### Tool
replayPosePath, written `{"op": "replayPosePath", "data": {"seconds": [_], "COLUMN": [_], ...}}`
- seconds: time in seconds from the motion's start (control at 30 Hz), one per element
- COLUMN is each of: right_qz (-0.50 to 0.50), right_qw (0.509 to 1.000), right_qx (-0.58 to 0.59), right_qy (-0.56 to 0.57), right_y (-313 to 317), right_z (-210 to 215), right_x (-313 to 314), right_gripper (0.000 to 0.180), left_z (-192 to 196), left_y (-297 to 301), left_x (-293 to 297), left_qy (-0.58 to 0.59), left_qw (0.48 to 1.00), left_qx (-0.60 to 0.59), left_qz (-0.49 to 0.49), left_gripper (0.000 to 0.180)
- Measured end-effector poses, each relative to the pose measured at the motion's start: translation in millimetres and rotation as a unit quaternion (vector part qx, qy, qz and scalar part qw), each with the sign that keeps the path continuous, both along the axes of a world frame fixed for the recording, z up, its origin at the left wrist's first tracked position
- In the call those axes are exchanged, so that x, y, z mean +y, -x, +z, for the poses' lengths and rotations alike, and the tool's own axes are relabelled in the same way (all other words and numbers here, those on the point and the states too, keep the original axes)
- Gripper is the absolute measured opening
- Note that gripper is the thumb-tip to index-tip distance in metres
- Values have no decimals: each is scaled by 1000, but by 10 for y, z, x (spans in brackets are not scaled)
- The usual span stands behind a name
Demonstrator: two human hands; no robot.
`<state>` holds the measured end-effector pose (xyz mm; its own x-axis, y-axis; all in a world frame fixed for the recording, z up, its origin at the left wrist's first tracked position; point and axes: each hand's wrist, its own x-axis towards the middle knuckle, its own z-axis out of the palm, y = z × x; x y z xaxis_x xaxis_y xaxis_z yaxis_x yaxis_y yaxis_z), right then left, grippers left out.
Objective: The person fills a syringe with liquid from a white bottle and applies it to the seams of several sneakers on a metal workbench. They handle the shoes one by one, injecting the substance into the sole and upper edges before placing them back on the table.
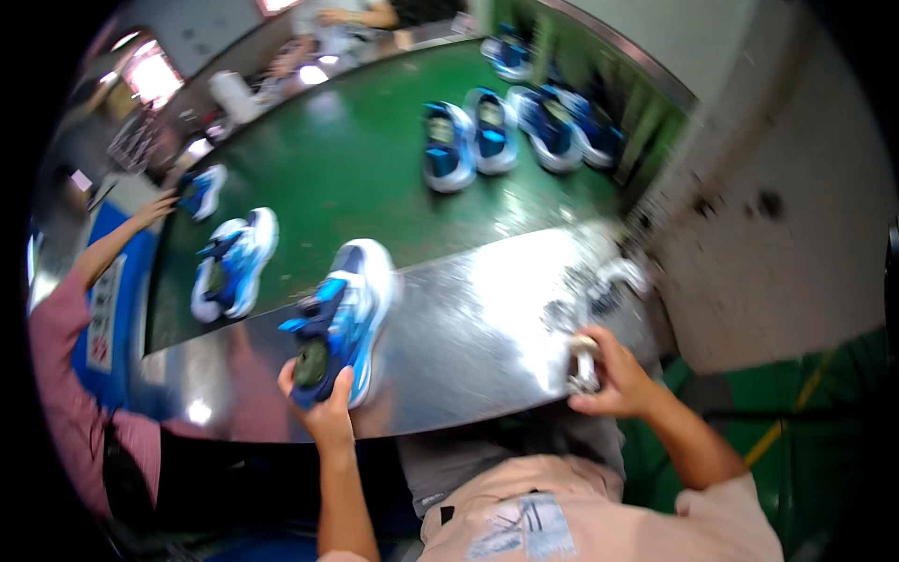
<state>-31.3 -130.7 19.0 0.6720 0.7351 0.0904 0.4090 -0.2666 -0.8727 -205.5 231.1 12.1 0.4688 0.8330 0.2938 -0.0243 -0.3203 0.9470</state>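
Observation:
My left hand point(325, 407) is closed round the heel of a blue-and-white sneaker point(356, 314), which tilts over the metal front edge of the table point(449, 318). Dark olive material shows in the sneaker's opening. To the right, my right hand point(613, 375) grips a small pale, shiny knobbed tool point(584, 363) at the edge of the metal strip; blur hides its exact kind. A pair of like sneakers point(234, 267) rests on the green surface beyond my left hand.
Several dark blue sneakers point(492, 131) stand at the back right beside a green rack point(646, 122). A co-worker in a pink sleeve point(70, 323) reaches toward another sneaker point(203, 192) at the left. A wall point(777, 215) bounds the right side.

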Motion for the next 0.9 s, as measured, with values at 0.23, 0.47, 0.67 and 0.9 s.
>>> {"op": "replayPosePath", "data": {"seconds": [0.23, 0.47, 0.67, 0.9], "right_qz": [78, -28, -39, -34], "right_qw": [991, 946, 965, 979], "right_qx": [113, 303, 249, 196], "right_qy": [-10, -114, -67, -40], "right_y": [344, 309, 312, 306], "right_z": [289, 302, 238, 216], "right_x": [-205, -74, -48, -62], "right_gripper": [84, 96, 97, 89], "left_z": [1102, 1300, 1025, 909], "left_y": [287, -1076, -377, -94], "left_x": [-442, -159, -461, -690], "left_qy": [-90, -462, -454, -473], "left_qw": [907, 653, 775, 801], "left_qx": [188, 285, 178, 181], "left_qz": [-366, -528, -402, -319], "left_gripper": [88, 73, 52, 45]}}
